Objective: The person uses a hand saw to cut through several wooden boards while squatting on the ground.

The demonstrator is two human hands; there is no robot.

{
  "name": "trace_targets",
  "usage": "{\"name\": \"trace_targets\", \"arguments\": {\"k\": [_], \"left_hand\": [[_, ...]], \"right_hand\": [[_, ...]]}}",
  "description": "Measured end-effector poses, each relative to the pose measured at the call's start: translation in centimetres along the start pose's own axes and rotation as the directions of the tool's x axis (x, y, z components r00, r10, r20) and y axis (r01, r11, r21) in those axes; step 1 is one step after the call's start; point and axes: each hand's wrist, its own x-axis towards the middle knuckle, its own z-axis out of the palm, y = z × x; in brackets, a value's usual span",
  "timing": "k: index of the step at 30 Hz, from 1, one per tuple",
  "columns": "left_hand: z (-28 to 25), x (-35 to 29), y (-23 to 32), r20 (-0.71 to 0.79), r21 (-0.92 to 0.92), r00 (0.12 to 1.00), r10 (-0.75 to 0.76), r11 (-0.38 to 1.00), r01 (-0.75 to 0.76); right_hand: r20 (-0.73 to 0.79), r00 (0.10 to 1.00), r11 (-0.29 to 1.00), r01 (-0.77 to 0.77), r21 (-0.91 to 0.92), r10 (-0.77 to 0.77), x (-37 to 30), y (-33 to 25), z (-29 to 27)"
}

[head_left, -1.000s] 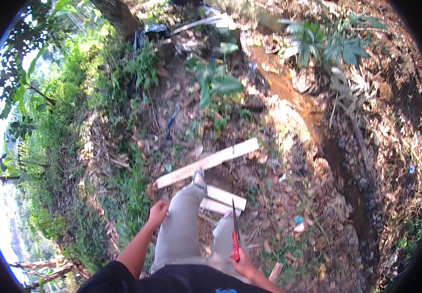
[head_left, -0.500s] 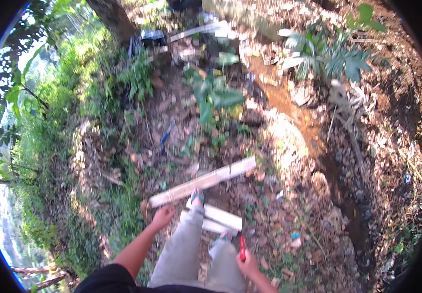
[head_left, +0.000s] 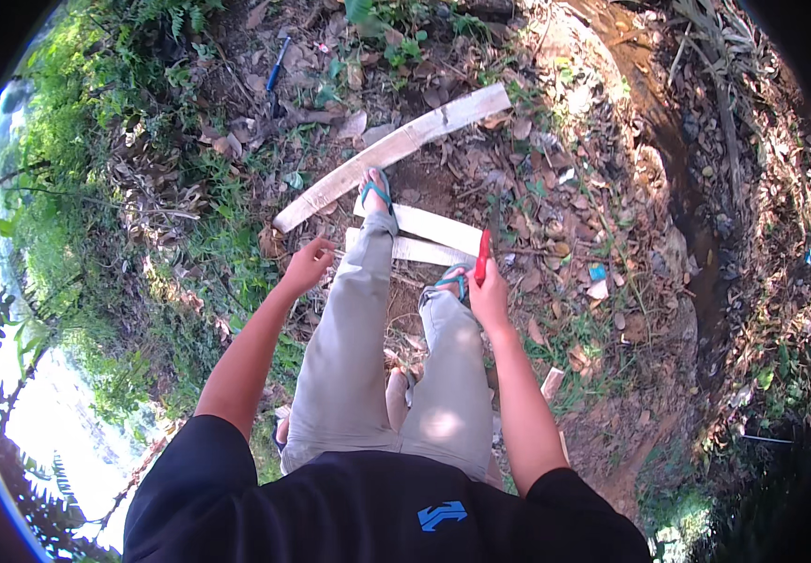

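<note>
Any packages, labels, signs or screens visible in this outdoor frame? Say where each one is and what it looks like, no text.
Scrap of packaging: small blue piece lying on the leaf litter, right of the right hand; too small to tell its kind.
Pale scrap: just below the blue one, flat, whitish, possibly litter.
Shirt emblem: blue arrow-like mark on the person's black shirt, bottom centre.
No signs or screens in view.

The left hand (head_left: 309, 265) hangs loosely curled and empty at the end of a straightened arm; the right hand (head_left: 489, 296) is fisted, thumb side up, forearm extended forward.
</note>
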Motion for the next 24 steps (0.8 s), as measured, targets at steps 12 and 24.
{"name": "trace_targets", "arguments": {"k": [12,24], "left_hand": [[2.2,-4.4,-5.9,-0.09,-0.103,0.994,-0.066,0.993,0.057],[12.0,9.5,-16.3,0.077,0.036,0.997,-0.015,0.999,0.013]], "right_hand": [[0.385,0.92,0.909,0.099,-0.404,0.071,4.5,14.1,5.9],[0.545,0.833,0.644,0.467,-0.606,-0.091,14.0,25.0,15.6]]}}
